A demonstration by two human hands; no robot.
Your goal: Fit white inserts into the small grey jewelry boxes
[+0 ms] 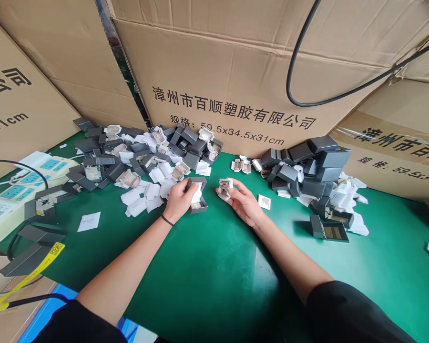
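Observation:
My left hand (179,202) is closed round the left side of a small dark grey box (199,206), whose open top shows a white piece inside. To its right, my right hand (243,203) pinches a crumpled white and beige paper insert (224,187) between thumb and fingers. The insert is held apart from the box, above the green table (200,267). A small square white card (264,202) lies just right of my right hand. Another folded insert (240,165) rests on the table beyond it.
A heap of grey boxes and white papers (143,157) spreads across the back left; another heap of grey boxes (314,166) stands at the right. Power strips (32,178) lie at the left edge. Large cartons (218,62) wall the back, with a black cable (289,78) hanging in front.

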